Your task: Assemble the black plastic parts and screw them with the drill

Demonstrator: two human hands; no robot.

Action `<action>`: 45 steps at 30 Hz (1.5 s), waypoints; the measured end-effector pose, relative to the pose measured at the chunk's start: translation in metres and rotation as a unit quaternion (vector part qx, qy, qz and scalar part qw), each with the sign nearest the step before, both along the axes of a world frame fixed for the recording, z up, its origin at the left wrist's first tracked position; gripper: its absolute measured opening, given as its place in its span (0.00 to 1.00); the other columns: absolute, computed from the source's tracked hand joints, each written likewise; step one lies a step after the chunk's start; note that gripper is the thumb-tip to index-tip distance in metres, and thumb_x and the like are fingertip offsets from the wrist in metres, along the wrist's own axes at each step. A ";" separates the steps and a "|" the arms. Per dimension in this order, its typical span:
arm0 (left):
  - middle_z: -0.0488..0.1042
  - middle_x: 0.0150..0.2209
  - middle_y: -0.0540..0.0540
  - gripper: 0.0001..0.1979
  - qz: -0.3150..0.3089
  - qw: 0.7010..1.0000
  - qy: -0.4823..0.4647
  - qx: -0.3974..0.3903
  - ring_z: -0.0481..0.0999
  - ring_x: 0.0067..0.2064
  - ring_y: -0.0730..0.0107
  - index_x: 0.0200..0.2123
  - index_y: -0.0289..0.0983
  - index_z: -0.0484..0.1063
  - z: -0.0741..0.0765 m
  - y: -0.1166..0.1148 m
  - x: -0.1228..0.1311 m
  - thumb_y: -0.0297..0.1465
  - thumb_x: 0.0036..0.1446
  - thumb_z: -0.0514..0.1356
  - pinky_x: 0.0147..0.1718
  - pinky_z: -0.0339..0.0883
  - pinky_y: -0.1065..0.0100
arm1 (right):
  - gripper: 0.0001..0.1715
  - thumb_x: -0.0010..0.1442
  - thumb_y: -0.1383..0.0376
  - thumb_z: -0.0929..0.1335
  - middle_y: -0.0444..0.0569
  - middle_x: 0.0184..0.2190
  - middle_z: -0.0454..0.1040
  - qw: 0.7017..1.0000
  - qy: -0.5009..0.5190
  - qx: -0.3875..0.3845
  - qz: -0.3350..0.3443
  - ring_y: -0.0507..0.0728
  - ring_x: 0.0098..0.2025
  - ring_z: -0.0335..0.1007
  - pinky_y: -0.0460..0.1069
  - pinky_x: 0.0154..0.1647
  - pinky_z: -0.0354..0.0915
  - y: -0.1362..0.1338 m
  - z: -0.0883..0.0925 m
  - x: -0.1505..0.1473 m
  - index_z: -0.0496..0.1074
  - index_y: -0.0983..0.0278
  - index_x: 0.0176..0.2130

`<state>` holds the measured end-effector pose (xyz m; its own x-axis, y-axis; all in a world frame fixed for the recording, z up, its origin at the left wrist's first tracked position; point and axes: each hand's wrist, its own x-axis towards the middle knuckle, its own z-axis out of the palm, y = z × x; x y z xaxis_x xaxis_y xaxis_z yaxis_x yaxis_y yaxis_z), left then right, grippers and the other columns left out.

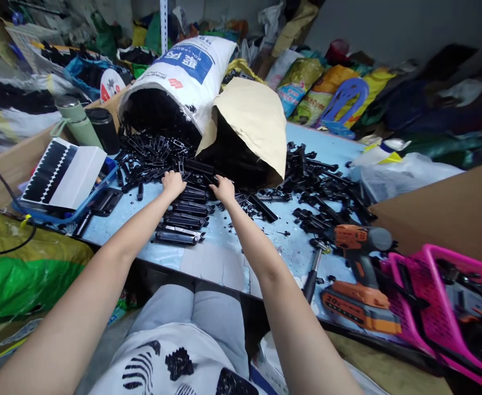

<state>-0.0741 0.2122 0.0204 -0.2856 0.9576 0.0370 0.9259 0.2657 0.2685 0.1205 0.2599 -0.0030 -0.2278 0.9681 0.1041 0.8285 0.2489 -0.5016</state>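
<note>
Both arms reach forward over a light blue table (150, 206). My left hand (173, 184) is closed at the far end of a row of long black plastic parts (183, 220), its fingertips at a black piece. To its right, my right hand (223, 191) is closed too, near the other end of that row, below the mouth of a brown paper bag (257, 120). A black piece appears to span between both hands. Loose black clips (154, 156) spill from a white sack (183, 71) behind my left hand.
An orange cordless drill (360, 274), a hammer (314, 271) and a pink basket (442, 307) stand at the right. More black parts (327, 186) lie right of the paper bag. At left are a blue tray (74, 216), a green bottle (78, 123) and a black cup (103, 130).
</note>
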 end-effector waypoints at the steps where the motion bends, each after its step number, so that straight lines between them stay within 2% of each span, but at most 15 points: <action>1: 0.68 0.49 0.30 0.17 -0.002 1.000 0.000 -0.004 0.61 0.54 0.47 0.44 0.27 0.72 -0.003 0.005 0.001 0.33 0.57 0.54 0.48 0.60 0.53 | 0.30 0.58 0.63 0.67 0.60 0.46 0.71 0.996 0.075 -0.039 -0.012 0.61 0.49 0.66 0.56 0.51 0.59 -0.004 0.000 0.006 0.62 0.72 0.57; 3: 0.68 0.50 0.30 0.17 -0.008 1.000 0.003 0.000 0.60 0.54 0.47 0.45 0.27 0.71 -0.009 0.006 0.002 0.29 0.56 0.52 0.49 0.58 0.51 | 0.31 0.58 0.60 0.67 0.57 0.44 0.73 0.963 0.238 -0.126 -0.021 0.58 0.45 0.69 0.53 0.47 0.63 -0.020 0.000 0.022 0.62 0.72 0.57; 5: 0.68 0.50 0.29 0.18 -0.015 1.000 0.009 0.003 0.60 0.54 0.47 0.47 0.26 0.70 -0.014 0.003 0.003 0.28 0.55 0.52 0.49 0.57 0.50 | 0.31 0.55 0.57 0.68 0.53 0.44 0.73 0.908 0.369 -0.197 0.004 0.56 0.43 0.70 0.52 0.43 0.66 -0.046 0.000 0.038 0.64 0.68 0.55; 7: 0.69 0.48 0.30 0.17 -0.027 1.000 0.011 0.001 0.61 0.53 0.49 0.46 0.26 0.70 -0.017 0.000 0.004 0.26 0.54 0.52 0.49 0.57 0.52 | 0.28 0.50 0.55 0.70 0.51 0.43 0.73 0.867 0.437 -0.233 0.046 0.56 0.42 0.71 0.52 0.42 0.67 -0.081 0.002 0.051 0.69 0.65 0.48; 9: 0.71 0.46 0.31 0.16 -0.038 0.999 0.009 -0.003 0.62 0.53 0.50 0.45 0.26 0.71 -0.015 0.000 0.006 0.26 0.53 0.52 0.50 0.57 0.53 | 0.25 0.47 0.55 0.72 0.49 0.41 0.74 0.855 0.451 -0.242 0.080 0.56 0.41 0.71 0.52 0.43 0.68 -0.120 0.001 0.061 0.70 0.64 0.43; 12: 0.69 0.48 0.31 0.17 -0.035 0.999 0.004 0.032 0.61 0.54 0.48 0.45 0.27 0.70 -0.008 -0.003 0.005 0.30 0.55 0.53 0.51 0.57 0.54 | 0.28 0.44 0.54 0.74 0.50 0.41 0.74 0.870 0.429 -0.220 0.098 0.58 0.42 0.71 0.55 0.45 0.68 -0.175 -0.005 0.078 0.67 0.63 0.42; 16: 0.69 0.48 0.36 0.15 -0.035 0.978 -0.043 0.201 0.64 0.53 0.57 0.46 0.32 0.66 -0.001 -0.024 -0.001 0.28 0.59 0.46 0.53 0.57 0.60 | 0.34 0.46 0.53 0.74 0.51 0.41 0.73 0.917 0.376 -0.119 0.064 0.58 0.45 0.71 0.56 0.47 0.67 -0.227 -0.022 0.116 0.62 0.61 0.48; 19: 0.69 0.45 0.39 0.16 -0.069 0.952 -0.073 0.288 0.68 0.50 0.64 0.46 0.34 0.63 -0.001 -0.053 -0.005 0.26 0.62 0.40 0.52 0.57 0.65 | 0.22 0.53 0.54 0.71 0.52 0.39 0.74 0.966 0.245 -0.030 0.074 0.59 0.44 0.71 0.57 0.47 0.67 -0.250 -0.030 0.146 0.67 0.62 0.43; 23: 0.68 0.47 0.37 0.16 -0.040 0.949 -0.054 0.308 0.66 0.52 0.61 0.49 0.33 0.62 -0.004 -0.079 -0.014 0.31 0.64 0.42 0.53 0.56 0.63 | 0.19 0.58 0.55 0.67 0.55 0.47 0.72 0.984 0.078 0.068 0.148 0.61 0.52 0.66 0.59 0.53 0.63 -0.263 -0.029 0.152 0.71 0.61 0.47; 26: 0.67 0.48 0.36 0.16 -0.005 0.975 -0.032 0.218 0.64 0.52 0.56 0.49 0.32 0.64 -0.001 -0.074 -0.025 0.30 0.62 0.45 0.52 0.58 0.59 | 0.23 0.60 0.56 0.66 0.55 0.50 0.70 0.980 0.019 0.084 0.179 0.62 0.54 0.64 0.61 0.55 0.62 -0.264 -0.024 0.133 0.67 0.60 0.54; 30: 0.64 0.53 0.36 0.20 -0.121 0.991 0.034 0.034 0.62 0.54 0.51 0.50 0.37 0.67 0.003 -0.051 -0.040 0.24 0.55 0.50 0.49 0.59 0.54 | 0.24 0.62 0.58 0.64 0.54 0.49 0.70 0.980 -0.008 0.055 0.191 0.62 0.52 0.65 0.60 0.53 0.63 -0.260 -0.020 0.107 0.65 0.59 0.56; 34: 0.61 0.57 0.36 0.23 -0.149 0.984 0.095 -0.034 0.58 0.56 0.48 0.53 0.39 0.66 0.000 -0.032 -0.058 0.22 0.54 0.51 0.50 0.56 0.47 | 0.24 0.62 0.58 0.64 0.54 0.49 0.71 0.983 -0.010 0.043 0.177 0.61 0.51 0.65 0.58 0.52 0.63 -0.260 -0.021 0.100 0.64 0.60 0.57; 40: 0.63 0.56 0.36 0.15 -0.168 0.980 0.102 -0.025 0.59 0.57 0.50 0.47 0.34 0.68 -0.014 -0.035 -0.077 0.26 0.56 0.53 0.53 0.54 0.50 | 0.24 0.62 0.57 0.64 0.53 0.48 0.71 0.989 -0.008 0.059 0.133 0.61 0.51 0.65 0.57 0.52 0.62 -0.265 -0.031 0.097 0.65 0.61 0.56; 43: 0.66 0.52 0.34 0.14 -0.131 0.988 0.078 0.017 0.63 0.55 0.51 0.48 0.31 0.66 -0.014 -0.054 -0.076 0.30 0.60 0.52 0.52 0.57 0.54 | 0.24 0.61 0.57 0.65 0.53 0.48 0.72 0.992 -0.010 0.074 0.106 0.60 0.50 0.66 0.56 0.51 0.61 -0.265 -0.036 0.094 0.66 0.61 0.55; 45: 0.69 0.48 0.35 0.16 -0.105 0.992 0.039 0.053 0.67 0.50 0.53 0.50 0.31 0.63 -0.003 -0.075 -0.074 0.34 0.62 0.51 0.48 0.61 0.58 | 0.24 0.61 0.56 0.65 0.53 0.48 0.72 0.992 -0.009 0.080 0.098 0.60 0.50 0.66 0.56 0.51 0.61 -0.265 -0.038 0.092 0.67 0.61 0.55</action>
